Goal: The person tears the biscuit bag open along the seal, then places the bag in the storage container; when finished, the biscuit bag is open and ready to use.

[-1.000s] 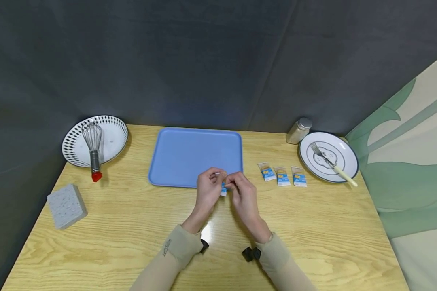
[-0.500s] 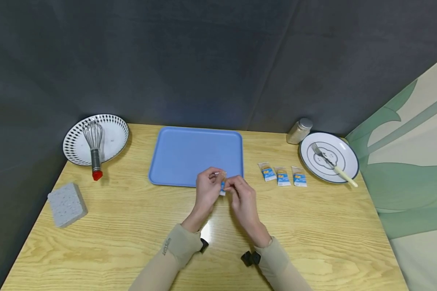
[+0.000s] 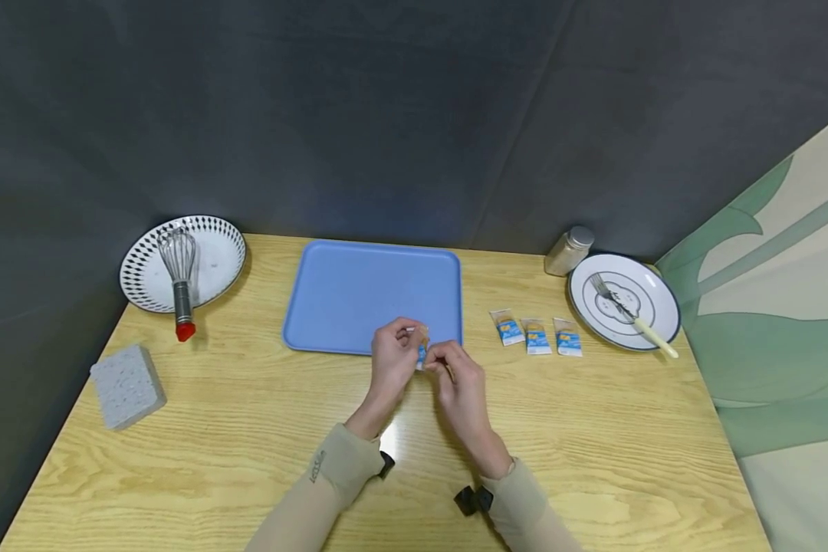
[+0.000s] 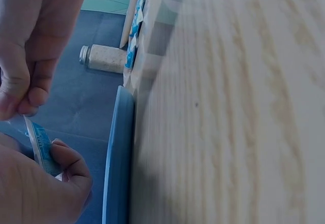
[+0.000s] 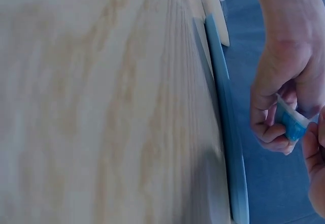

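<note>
My left hand point(image 3: 392, 359) holds a small blue-and-white packet point(image 3: 422, 355) between thumb and curled fingers, over the near edge of a blue tray point(image 3: 379, 295). Fingertips of my right hand point(image 3: 461, 377) pinch the packet's lower right edge. In the left wrist view the packet point(image 4: 42, 149) is tilted, its upper corner at the right hand's fingertips. Its blue printed side point(image 5: 292, 125) also shows in the right wrist view, partly covered by fingers. Three similar packets point(image 3: 536, 337) lie in a row on the table to the right of the tray.
At the right stand a glass shaker point(image 3: 563, 257) and a white plate point(image 3: 593, 326) bearing a fork point(image 3: 652, 333). A patterned plate point(image 3: 222, 264) with a whisk point(image 3: 182, 300) sits at the left, above a grey sponge-like block point(image 3: 126, 387). Dark cloth hangs behind the wooden table point(image 3: 262, 414).
My right hand's fingertips have slid slightly down along the packet's edge, toward me. My left hand stays nearly in place with the packet.
</note>
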`<state>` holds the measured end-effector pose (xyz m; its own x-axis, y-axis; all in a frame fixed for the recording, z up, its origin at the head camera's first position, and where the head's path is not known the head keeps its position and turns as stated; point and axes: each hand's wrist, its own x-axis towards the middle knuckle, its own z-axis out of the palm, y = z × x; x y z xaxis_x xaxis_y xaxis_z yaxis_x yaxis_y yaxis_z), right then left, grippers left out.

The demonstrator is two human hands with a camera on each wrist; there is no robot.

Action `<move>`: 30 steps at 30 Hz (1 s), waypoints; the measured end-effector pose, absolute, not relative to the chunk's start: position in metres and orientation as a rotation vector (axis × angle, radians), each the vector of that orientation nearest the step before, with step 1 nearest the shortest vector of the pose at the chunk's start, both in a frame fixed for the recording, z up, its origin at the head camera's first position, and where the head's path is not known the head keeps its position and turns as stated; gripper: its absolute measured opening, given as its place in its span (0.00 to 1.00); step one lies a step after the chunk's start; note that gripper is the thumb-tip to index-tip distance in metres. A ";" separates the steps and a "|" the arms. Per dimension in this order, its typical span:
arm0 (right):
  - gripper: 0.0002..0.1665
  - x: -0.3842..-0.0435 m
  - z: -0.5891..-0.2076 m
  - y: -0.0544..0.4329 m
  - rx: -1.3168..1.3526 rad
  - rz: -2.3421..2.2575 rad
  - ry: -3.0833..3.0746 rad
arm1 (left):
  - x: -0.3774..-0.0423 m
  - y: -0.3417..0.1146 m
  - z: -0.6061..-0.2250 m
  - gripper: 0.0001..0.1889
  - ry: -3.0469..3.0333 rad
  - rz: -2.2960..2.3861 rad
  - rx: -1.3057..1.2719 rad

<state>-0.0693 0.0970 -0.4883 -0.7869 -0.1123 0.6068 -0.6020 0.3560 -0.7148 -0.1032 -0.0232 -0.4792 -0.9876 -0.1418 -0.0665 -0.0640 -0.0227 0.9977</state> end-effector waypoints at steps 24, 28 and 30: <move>0.09 -0.062 -0.482 0.097 0.494 1.524 -2.251 | -0.111 -0.028 -0.483 0.06 -2.117 -2.193 0.316; 0.09 -0.066 -0.474 0.098 0.416 1.641 -2.226 | -0.113 -0.028 -0.480 0.07 -2.035 -2.239 0.320; 0.09 -0.068 -0.471 0.098 0.407 1.688 -2.206 | -0.113 -0.027 -0.479 0.07 -2.015 -2.242 0.320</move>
